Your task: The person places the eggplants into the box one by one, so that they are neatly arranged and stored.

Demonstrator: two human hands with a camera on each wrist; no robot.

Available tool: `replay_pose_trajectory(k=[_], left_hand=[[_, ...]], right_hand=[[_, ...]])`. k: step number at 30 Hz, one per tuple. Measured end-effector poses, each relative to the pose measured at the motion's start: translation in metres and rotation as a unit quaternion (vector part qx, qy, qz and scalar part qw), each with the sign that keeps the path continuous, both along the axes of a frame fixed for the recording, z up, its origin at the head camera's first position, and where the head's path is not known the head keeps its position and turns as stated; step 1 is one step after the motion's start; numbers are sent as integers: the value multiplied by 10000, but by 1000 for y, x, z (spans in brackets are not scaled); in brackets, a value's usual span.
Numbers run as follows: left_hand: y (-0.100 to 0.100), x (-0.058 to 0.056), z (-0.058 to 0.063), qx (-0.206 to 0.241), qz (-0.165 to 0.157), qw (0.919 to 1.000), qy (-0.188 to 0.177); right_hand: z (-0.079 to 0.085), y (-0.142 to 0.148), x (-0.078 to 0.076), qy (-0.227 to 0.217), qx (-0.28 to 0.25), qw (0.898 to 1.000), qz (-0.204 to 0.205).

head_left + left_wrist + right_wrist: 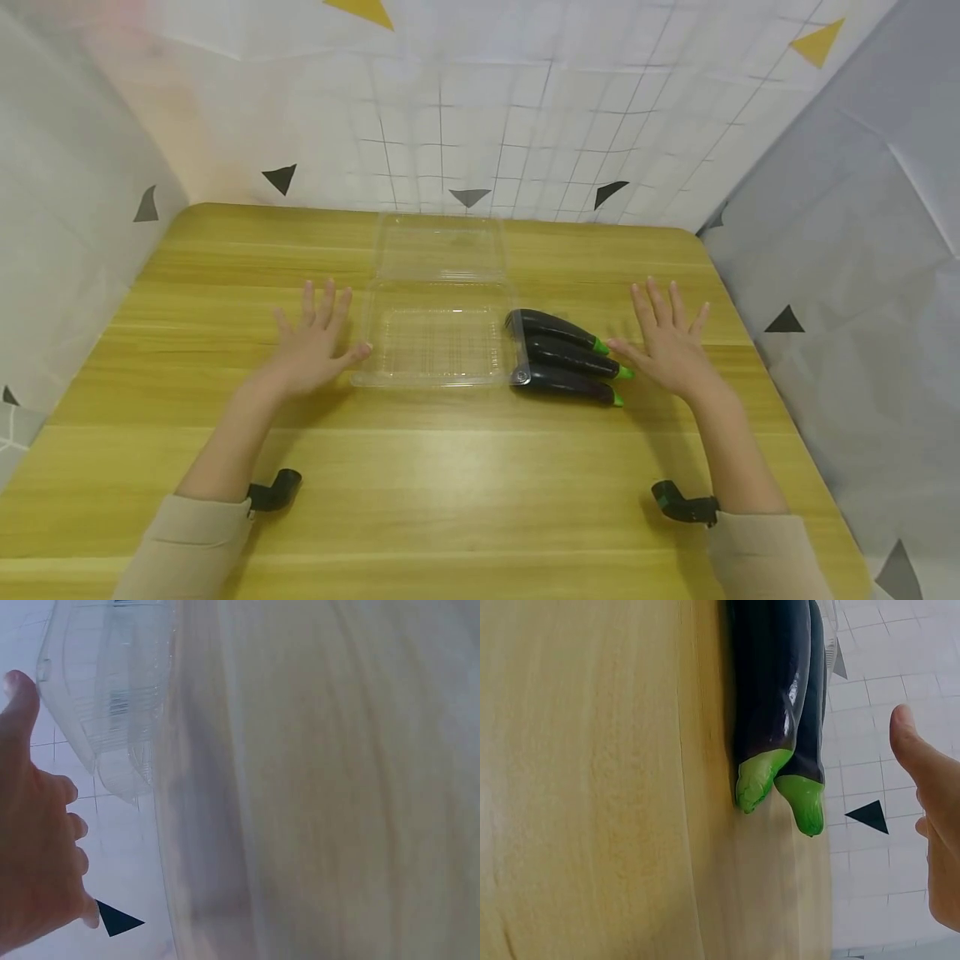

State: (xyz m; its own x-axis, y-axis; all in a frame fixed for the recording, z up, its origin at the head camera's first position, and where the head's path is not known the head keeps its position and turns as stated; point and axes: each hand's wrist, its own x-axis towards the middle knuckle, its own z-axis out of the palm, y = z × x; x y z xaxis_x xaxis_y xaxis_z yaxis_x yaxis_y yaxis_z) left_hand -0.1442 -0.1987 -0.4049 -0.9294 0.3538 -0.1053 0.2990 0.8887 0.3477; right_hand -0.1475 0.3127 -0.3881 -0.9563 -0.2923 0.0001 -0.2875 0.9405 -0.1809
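Observation:
A clear plastic clamshell box (435, 385) stands with its lid (441, 242) folded back on the wooden table. Three dark purple eggplants (562, 357) with green stem ends lie side by side against the box's right edge. My left hand (307, 354) is spread beside the box's left side, the thumb near its wall; the left wrist view shows the thumb close to the box (112, 690). To the right of the stem ends my right hand (671, 354) is spread out, holding nothing. In the right wrist view two eggplants (772, 682) show, apart from that hand.
White walls with grid lines and dark triangles (785, 320) enclose the table (450, 492) at the back and sides. A black camera mount (277, 490) sits on the left wrist, another camera mount (682, 504) on the right.

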Motion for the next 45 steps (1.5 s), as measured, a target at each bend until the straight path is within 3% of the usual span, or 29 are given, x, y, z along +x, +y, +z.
replay_pose_trajectory(k=[18,32,45], left_hand=[[7,4,1,-115,-291,9995,90],[15,9,-1,0,-560,9984,0],[19,14,-2,60,-615,9981,64]], right_hand=[[5,-5,5,146,-113,9997,165],[6,-23,6,793,-543,9916,865],[7,-36,13,1336,-592,9817,1220]])
